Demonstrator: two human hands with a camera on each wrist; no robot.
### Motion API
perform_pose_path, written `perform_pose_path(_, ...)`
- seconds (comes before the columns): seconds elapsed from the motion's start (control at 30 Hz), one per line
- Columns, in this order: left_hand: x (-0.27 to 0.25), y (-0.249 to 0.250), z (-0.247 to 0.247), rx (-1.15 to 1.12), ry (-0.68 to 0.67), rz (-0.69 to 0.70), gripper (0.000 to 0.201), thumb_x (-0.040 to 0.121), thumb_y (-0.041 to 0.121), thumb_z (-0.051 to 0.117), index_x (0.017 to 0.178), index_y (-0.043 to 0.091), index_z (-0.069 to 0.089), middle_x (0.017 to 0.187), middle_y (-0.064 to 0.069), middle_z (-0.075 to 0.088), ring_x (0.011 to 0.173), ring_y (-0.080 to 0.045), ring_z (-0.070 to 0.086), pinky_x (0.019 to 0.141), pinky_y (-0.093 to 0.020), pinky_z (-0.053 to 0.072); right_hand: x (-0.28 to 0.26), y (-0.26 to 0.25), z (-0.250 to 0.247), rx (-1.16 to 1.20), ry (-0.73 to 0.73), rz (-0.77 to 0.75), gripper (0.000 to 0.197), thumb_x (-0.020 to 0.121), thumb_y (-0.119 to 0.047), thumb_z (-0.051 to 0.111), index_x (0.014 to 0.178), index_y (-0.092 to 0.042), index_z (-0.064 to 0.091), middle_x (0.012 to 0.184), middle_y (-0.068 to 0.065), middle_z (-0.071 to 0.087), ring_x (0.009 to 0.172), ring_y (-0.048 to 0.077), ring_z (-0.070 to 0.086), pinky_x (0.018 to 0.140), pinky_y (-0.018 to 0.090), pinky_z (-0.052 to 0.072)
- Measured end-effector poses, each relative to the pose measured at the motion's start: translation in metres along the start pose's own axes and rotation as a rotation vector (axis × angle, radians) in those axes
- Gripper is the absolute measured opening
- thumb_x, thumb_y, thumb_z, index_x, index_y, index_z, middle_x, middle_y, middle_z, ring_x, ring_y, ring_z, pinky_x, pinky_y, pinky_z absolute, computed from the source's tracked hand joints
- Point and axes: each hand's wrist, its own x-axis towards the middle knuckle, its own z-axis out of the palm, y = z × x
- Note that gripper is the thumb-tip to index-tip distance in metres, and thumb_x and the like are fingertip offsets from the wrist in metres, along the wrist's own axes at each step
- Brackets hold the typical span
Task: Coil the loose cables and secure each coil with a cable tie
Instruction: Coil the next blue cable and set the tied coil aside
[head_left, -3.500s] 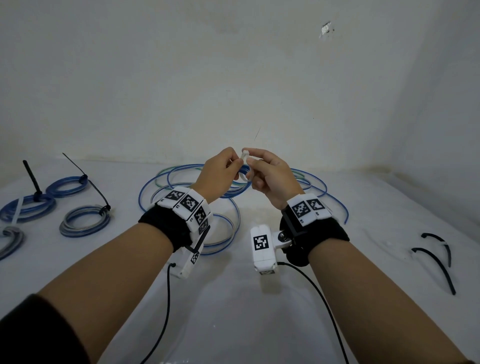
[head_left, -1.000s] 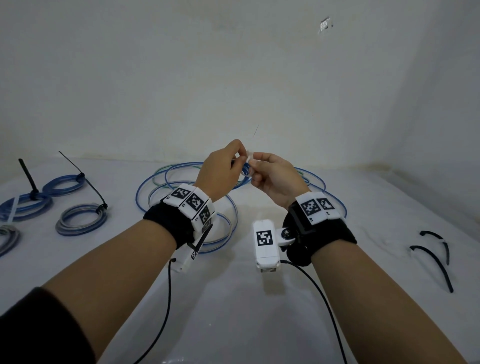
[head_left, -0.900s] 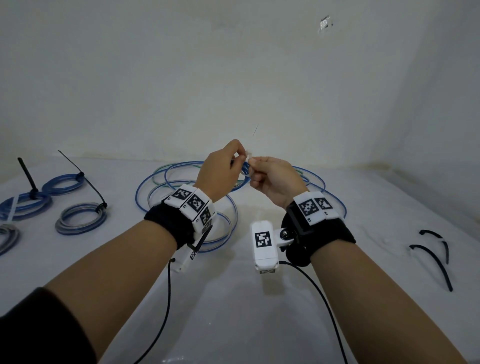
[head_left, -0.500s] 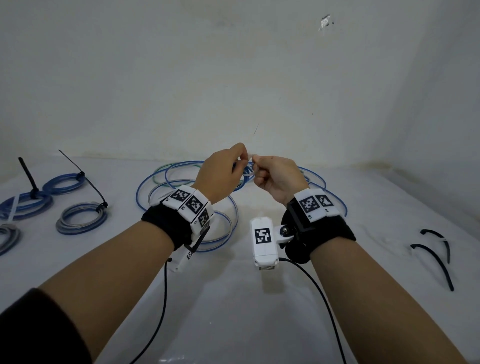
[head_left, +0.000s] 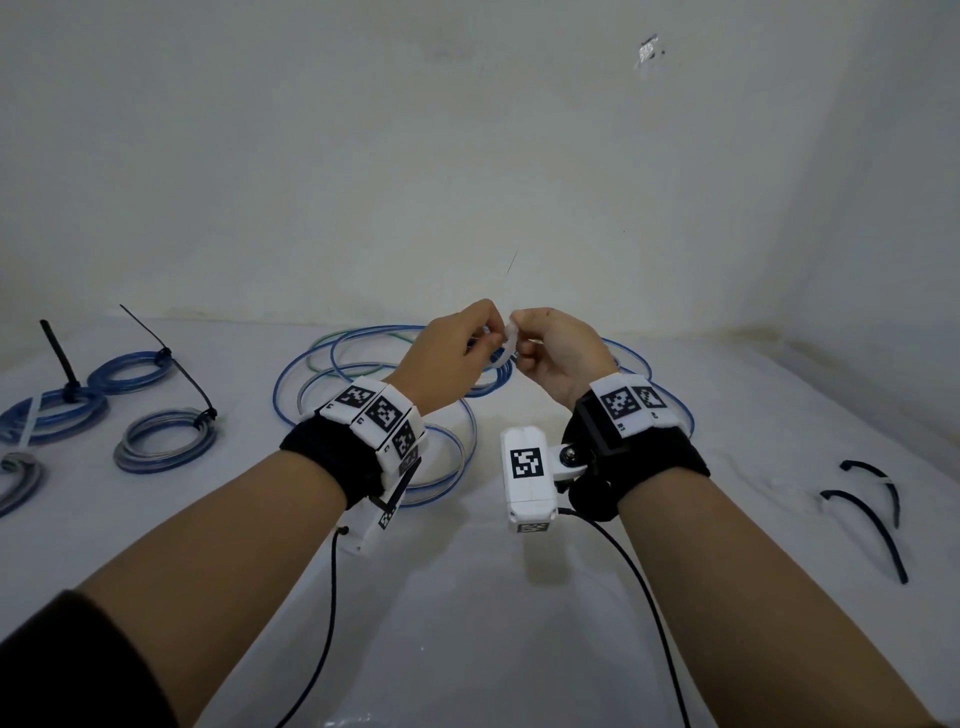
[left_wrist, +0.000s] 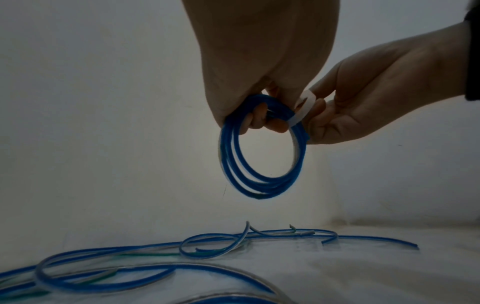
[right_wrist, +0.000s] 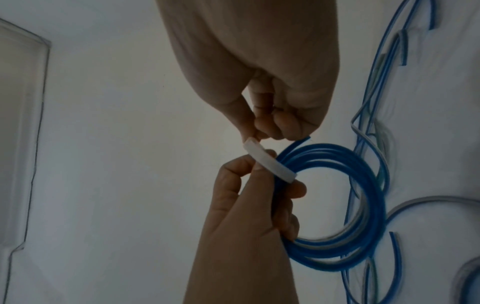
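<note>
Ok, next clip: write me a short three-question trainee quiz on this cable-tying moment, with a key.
1. True or false: the blue coil rests on the table.
2. What colour is the cable tie being fitted? A black, B white, C green.
3. Which hand holds the coil itself?

Key: 1 false, it hangs in the air; 2 B; 3 the left hand, while the right hand pinches the tie.

Black wristbands (head_left: 657, 460) on both forearms, topped with white blocks printed with black square codes (head_left: 379, 413); white camera box (head_left: 527, 480) at right wrist; thin black cables (head_left: 644, 597) trailing; dark sleeve (head_left: 62, 670) at left.
</note>
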Motion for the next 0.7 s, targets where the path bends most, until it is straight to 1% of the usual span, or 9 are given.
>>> perform_pose_path(0.07,-0.002,0.002,0.0,-0.048,-0.039,-0.015,0.009,0.096,0.015,0.045,0.09,0.017,0.051,0.075,-0.012,0.062,0.068,-0.03,0.055,0.063,-0.035,0.043,0.002,-0.002,-0.001,-0.013,0.051,-0.016,0.02,0.093,-0.002,0.048,0.074,-0.007,0.052,0.065,0.005,0.047,0.051,0.011,0.035,0.044,0.019,0.03)
perform_pose_path(0.13,-0.003,0.004,0.0,-0.094,-0.059,-0.047,0.01,0.096,0.015,0.044,0.091,0.018,0.052,0.074,-0.007,0.061,0.074,-0.032,0.057,0.068,-0.038,0.046,0.006,-0.006,-0.003,-0.042,0.102,-0.034,0.022,0.093,-0.001,0.047,0.073,-0.007,0.053,0.064,0.005,0.046,0.051,0.011,0.036,0.044,0.02,0.028)
perform_pose_path(0.23,0.0,0.006,0.001,-0.14,-0.066,-0.1,0.013,0.098,0.017,0.043,0.089,0.014,0.053,0.071,0.001,0.057,0.072,-0.024,0.054,0.071,-0.035,0.044,0.009,-0.006,-0.004,-0.067,0.152,-0.056,0.024,0.093,-0.001,0.046,0.07,-0.006,0.053,0.064,0.006,0.047,0.051,0.011,0.039,0.047,0.022,0.028)
perform_pose_path(0.3,0.003,0.007,0.003,-0.145,-0.066,-0.133,0.016,0.098,0.018,0.041,0.089,0.011,0.053,0.072,0.002,0.055,0.07,-0.017,0.051,0.071,-0.033,0.043,0.008,-0.003,-0.004,-0.104,0.138,-0.073,0.024,0.094,-0.004,0.046,0.072,-0.006,0.055,0.067,0.006,0.053,0.052,0.011,0.045,0.048,0.022,0.031)
perform_pose_path(0.37,0.006,0.006,0.005,-0.16,-0.05,-0.157,0.017,0.098,0.017,0.041,0.09,0.009,0.053,0.073,0.0,0.055,0.068,-0.014,0.051,0.07,-0.027,0.043,0.008,-0.001,-0.004,-0.192,0.072,-0.115,0.021,0.094,-0.01,0.049,0.075,-0.009,0.058,0.069,0.003,0.058,0.057,0.011,0.052,0.051,0.022,0.036)
perform_pose_path(0.47,0.006,0.005,0.006,-0.199,-0.009,-0.185,0.015,0.098,0.017,0.042,0.094,0.009,0.054,0.077,-0.007,0.059,0.065,-0.011,0.053,0.062,-0.014,0.042,0.006,0.0,-0.005,-0.326,0.012,-0.2,0.016,0.092,-0.012,0.055,0.077,-0.013,0.059,0.071,0.002,0.06,0.062,0.012,0.055,0.059,0.023,0.041)
perform_pose_path(0.5,0.006,0.005,0.007,-0.218,-0.01,-0.187,0.014,0.098,0.017,0.042,0.096,0.011,0.054,0.079,-0.009,0.061,0.066,-0.012,0.054,0.064,-0.016,0.043,0.006,-0.001,-0.006,-0.345,0.017,-0.218,0.015,0.092,-0.01,0.055,0.078,-0.013,0.058,0.071,0.002,0.06,0.061,0.012,0.057,0.058,0.023,0.042)
perform_pose_path(0.6,0.006,0.005,0.009,-0.264,-0.038,-0.186,0.012,0.098,0.018,0.042,0.097,0.015,0.053,0.088,-0.01,0.068,0.071,-0.018,0.058,0.073,-0.031,0.049,0.008,0.001,-0.006,-0.403,0.087,-0.274,0.012,0.094,-0.008,0.051,0.082,-0.013,0.052,0.073,0.002,0.059,0.056,0.01,0.058,0.052,0.018,0.044)
perform_pose_path(0.7,0.004,0.007,0.01,-0.261,-0.05,-0.184,0.011,0.098,0.014,0.041,0.097,0.012,0.052,0.075,-0.001,0.06,0.066,-0.013,0.054,0.07,-0.026,0.044,0.011,0.004,-0.005,-0.49,0.132,-0.329,0.014,0.093,-0.008,0.051,0.081,-0.013,0.05,0.077,0.003,0.059,0.06,0.009,0.054,0.053,0.016,0.041)
